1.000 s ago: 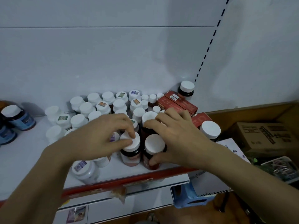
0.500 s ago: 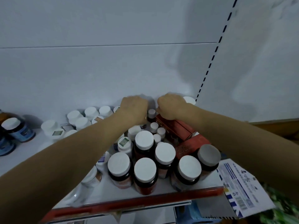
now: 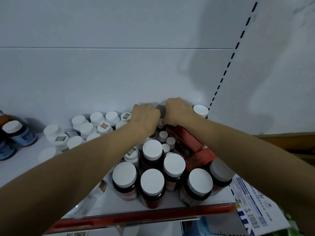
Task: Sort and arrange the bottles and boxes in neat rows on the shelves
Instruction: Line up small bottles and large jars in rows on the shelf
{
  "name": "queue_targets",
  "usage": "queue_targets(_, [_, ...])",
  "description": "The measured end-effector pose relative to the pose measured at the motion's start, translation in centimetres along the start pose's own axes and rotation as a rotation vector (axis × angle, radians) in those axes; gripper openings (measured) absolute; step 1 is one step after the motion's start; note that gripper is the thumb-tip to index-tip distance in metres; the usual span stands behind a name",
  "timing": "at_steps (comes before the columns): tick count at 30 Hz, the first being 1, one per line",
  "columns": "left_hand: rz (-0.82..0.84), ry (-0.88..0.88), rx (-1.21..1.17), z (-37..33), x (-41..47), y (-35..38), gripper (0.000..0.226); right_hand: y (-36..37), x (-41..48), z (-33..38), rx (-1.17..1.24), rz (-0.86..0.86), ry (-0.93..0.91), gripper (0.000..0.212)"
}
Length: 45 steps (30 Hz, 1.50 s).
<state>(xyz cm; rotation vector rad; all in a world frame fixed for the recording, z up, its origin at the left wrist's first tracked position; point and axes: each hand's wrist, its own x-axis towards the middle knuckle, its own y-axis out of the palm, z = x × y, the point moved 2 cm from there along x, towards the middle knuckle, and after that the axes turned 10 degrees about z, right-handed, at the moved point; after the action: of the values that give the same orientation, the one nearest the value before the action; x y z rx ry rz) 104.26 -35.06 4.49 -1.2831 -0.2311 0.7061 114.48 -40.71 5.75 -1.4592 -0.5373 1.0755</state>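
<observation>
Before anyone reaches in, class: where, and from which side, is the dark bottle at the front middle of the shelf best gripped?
Probably its white cap, from above: the dark bottle stands upright, neighbouring bottles crowd its body, the cap is clear.

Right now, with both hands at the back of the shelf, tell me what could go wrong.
1. The right forearm passes over the front bottles, which stand near the shelf edge; pulling back low could knock one off.
2. The right hand is at the far end of the red box; shifting it may topple the small bottles beside it.
</observation>
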Motion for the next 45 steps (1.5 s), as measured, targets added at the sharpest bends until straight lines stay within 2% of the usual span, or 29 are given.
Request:
queue_targets(3, [0.024,0.044,-0.011,0.6,0.0,-0.2,0.032,-0.2,0.3,0.3,-0.013,0.034,0.014,0.027])
queue_targets(6, [0.046,0.062,-0.058,0.7,0.0,0.0,0.029,0.1,0.4,0.5,-0.055,-0.011,0.016,0.026])
queue_targets(9, [0.047,0.117,-0.217,1.4,-0.2,-0.4,0.039,-0.2,-0.1,0.3,-0.059,-0.094,0.008,0.023])
queue_targets(11, [0.021,0.169,-0.381,2.9,-0.9,-1.4,0.031,-1.3,-0.7,-0.6,-0.009,-0.179,-0.02,0.024])
queue_targets(13, [-0.013,0.174,-0.574,5.2,-2.4,-2.3,0.032,-2.9,-1.6,-1.5,0.182,-0.23,-0.097,0.034])
queue_targets(15, [-0.057,0.156,-0.804,7.7,-4.7,-2.7,0.032,-4.4,-3.6,-1.5,0.519,-0.242,-0.193,0.041])
queue_targets(18, [-0.127,0.174,-1.252,11.0,-9.3,-2.3,0.023,-5.9,-6.9,0.1,0.845,-0.282,-0.277,0.036])
queue_targets(22, [-0.33,0.26,-1.77,14.6,-16.1,-0.7,0.023,-6.3,-11.3,5.6,1.14,-0.186,-0.436,0.033])
queue_targets(26, [-0.433,0.326,-2.302,19.2,-23.0,2.9,0.026,-5.1,-14.4,15.6,1.281,-0.096,-0.595,0.027])
queue_targets(30, [-0.554,0.209,-2.476,26.7,-31.9,8.5,0.029,-1.5,-16.9,28.6,1.357,-0.056,-0.712,0.026])
queue_targets(34, [-0.766,-0.016,-2.511,35.8,-41.6,15.1,0.027,5.8,-18.2,43.1,1.546,0.033,-0.698,0.021])
queue_targets(38, [-1.001,-0.24,-2.441,44.5,-51.1,21.3,0.022,13.7,-18.9,58.0,1.788,0.32,-0.601,0.024])
queue_targets(41, [-1.178,-0.398,-2.353,50.9,-57.5,25.9,0.023,18.0,-19.4,68.1,1.77,0.486,-0.607,0.017])
queue_targets(45, [-1.37,-0.589,-2.217,59.0,-65.1,32.3,0.022,21.8,-19.2,82.1,1.69,0.634,-0.662,0.026])
